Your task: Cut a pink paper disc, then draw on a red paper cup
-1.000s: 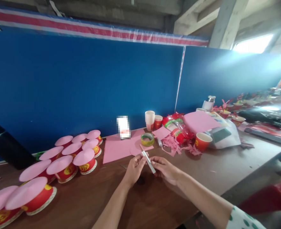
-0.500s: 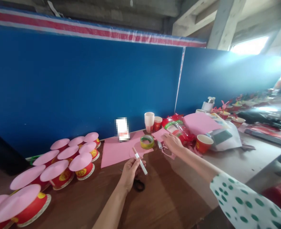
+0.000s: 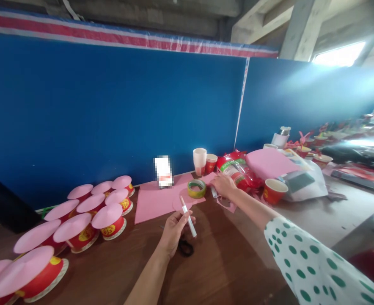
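My left hand (image 3: 174, 231) is closed around a slim white pen (image 3: 188, 217) with a pinkish tip, held tilted above the table. Under that hand lie the black handles of a pair of scissors (image 3: 186, 248), the rest mostly hidden. Farther right, my right hand (image 3: 224, 185) has its fingers curled on the edge of a piece of pink paper (image 3: 208, 178). A yellow-green roll of tape (image 3: 196, 189) stands between the hands, on a large pink sheet (image 3: 155, 201). Close below my right hand are a short white stick-like item (image 3: 213, 192) and a cut pink scrap (image 3: 226, 203).
Several red cups with pink paper cone tops (image 3: 107, 216) line the left side. A black bottle (image 3: 7, 207) leans beyond them. Stacked white cups (image 3: 199, 161), a red plastic package (image 3: 237, 169) and a red cup (image 3: 275, 191) stand along the blue partition (image 3: 111, 106).
My right hand has shifted slightly left toward the tape, over the pink paper, and its sleeve has come in left too. My left hand still holds the pen, nearly unmoved.
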`<state>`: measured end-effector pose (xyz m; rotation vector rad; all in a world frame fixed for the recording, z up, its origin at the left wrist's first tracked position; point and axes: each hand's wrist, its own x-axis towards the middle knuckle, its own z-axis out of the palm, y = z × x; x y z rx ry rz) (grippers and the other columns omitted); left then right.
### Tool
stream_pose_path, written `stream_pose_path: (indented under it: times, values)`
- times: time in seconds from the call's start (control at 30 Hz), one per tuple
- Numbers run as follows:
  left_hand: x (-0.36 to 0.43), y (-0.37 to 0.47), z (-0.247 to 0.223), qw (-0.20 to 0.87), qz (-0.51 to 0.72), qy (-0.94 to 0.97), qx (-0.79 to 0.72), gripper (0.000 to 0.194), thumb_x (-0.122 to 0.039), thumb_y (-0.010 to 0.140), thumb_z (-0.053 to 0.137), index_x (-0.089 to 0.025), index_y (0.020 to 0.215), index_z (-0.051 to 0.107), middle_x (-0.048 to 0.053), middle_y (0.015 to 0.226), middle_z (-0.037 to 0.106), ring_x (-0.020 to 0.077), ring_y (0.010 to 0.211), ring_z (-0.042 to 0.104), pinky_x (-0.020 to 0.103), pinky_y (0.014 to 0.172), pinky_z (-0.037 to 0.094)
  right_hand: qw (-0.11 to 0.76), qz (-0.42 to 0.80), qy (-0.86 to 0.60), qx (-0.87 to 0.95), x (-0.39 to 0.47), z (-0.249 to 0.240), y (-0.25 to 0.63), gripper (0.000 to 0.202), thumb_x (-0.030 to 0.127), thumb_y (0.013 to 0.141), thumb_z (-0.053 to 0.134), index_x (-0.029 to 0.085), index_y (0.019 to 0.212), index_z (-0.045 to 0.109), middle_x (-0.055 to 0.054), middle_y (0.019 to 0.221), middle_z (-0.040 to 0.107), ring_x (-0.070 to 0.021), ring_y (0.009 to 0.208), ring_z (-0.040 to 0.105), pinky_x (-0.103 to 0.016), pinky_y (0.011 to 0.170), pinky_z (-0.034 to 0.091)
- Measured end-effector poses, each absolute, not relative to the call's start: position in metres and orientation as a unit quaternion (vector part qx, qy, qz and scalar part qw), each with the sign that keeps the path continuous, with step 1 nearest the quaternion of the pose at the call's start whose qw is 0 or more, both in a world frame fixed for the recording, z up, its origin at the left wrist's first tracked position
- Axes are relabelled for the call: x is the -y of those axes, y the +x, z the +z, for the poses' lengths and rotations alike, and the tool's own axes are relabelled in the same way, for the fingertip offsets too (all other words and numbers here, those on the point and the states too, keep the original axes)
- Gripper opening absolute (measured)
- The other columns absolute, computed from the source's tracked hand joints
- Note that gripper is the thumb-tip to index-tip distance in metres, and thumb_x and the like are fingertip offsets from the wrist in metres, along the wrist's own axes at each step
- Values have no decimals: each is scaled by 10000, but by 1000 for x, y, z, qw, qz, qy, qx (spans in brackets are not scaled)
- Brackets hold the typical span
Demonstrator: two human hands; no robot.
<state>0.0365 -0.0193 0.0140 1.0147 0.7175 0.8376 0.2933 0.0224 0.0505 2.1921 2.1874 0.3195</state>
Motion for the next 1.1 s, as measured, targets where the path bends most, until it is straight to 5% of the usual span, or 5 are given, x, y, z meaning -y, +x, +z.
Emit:
stream_pose_path:
  times: [0.23,0.47,0.67,0.9,1.1]
  values:
    - [18,37,12,733,382,457,-328,402,-416,677,667,-112,931,596,89,785,651,165,660,599,283,525,509,10,74,701,-709,-17,43,286,339,423,810,473,245,1060,617,-85,1116,564,-271,1062,448,-403,888,324]
    - [19,37,12,734,380,457,-329,412,-420,665,673,-114,930,597,91,795,656,152,598,594,279,495,499,22,57,746,-663,-16,50,298,256,217,823,472,213,1039,607,-109,1108,568,-253,1051,491,-332,816,375]
    - [18,36,12,732,380,462,-326,385,-415,682,662,-122,925,608,82,797,656,149,629,595,274,521,503,29,36,790,-611,-9,50,303,346,377,833,481,149,1084,550,-155,1027,614,-275,951,569,-330,710,424]
    - [17,37,11,722,379,471,-338,393,-427,680,658,-127,928,606,88,811,663,155,643,611,248,514,486,25,4,776,-630,5,54,299,209,267,750,572,198,944,611,-101,946,653,-252,902,593,-303,695,415]
    - [20,37,17,726,379,461,-342,374,-411,678,666,-129,915,602,77,777,671,154,623,628,240,536,482,-21,-18,769,-639,11,67,311,234,352,775,537,207,942,616,-62,905,661,-208,821,604,-236,611,398]
